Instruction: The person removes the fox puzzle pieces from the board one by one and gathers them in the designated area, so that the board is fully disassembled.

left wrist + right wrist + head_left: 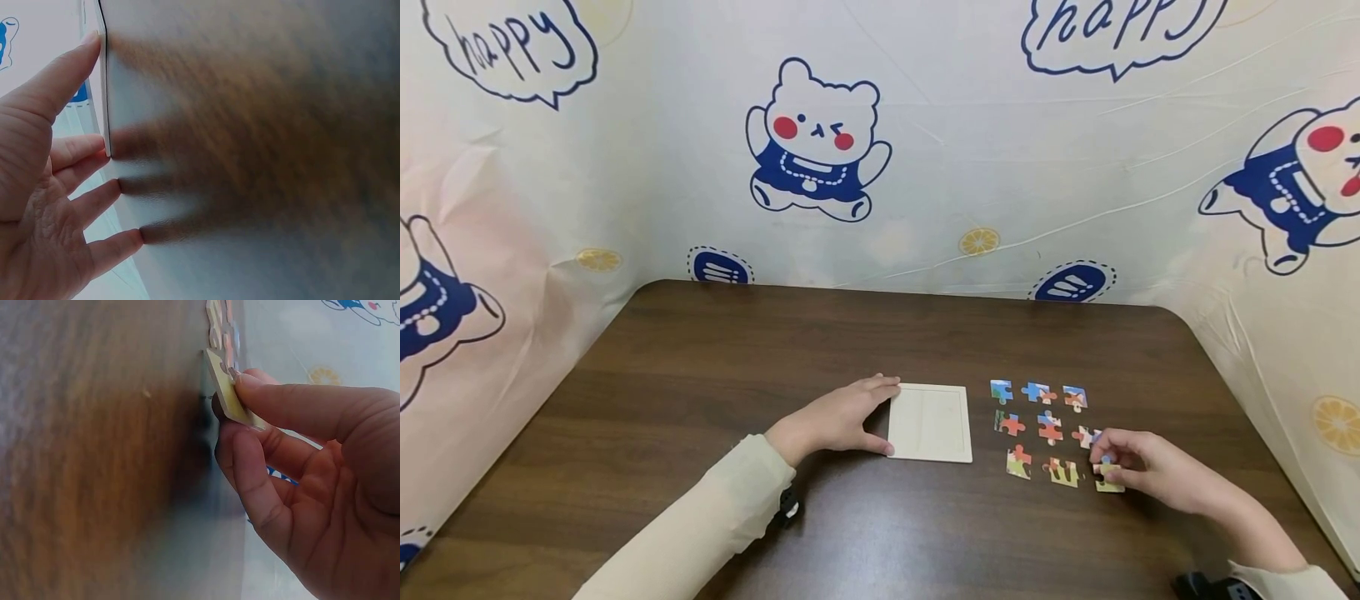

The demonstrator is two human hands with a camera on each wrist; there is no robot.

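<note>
A pale square puzzle tray [929, 423] lies on the brown table. My left hand [842, 418] spans its left side, the thumb at the near corner and the straight fingers at the far one. In the left wrist view, fingertips [134, 237] also rest on the tabletop. My right hand [1157, 467] pinches a yellow-green jigsaw piece [1109, 478] between thumb and fingers at the near right of the loose pieces. The right wrist view shows this jigsaw piece [230, 394] tilted, one edge raised toward the thumb. Just beyond it lies a red-and-white piece [1084, 437], partly covered by the fingers.
Several loose jigsaw pieces lie in rough rows right of the tray, among them a blue corner piece [1002, 390] and a yellow-striped piece [1063, 472]. A printed cloth [925, 167] with bears hangs around the back and sides of the table [700, 367].
</note>
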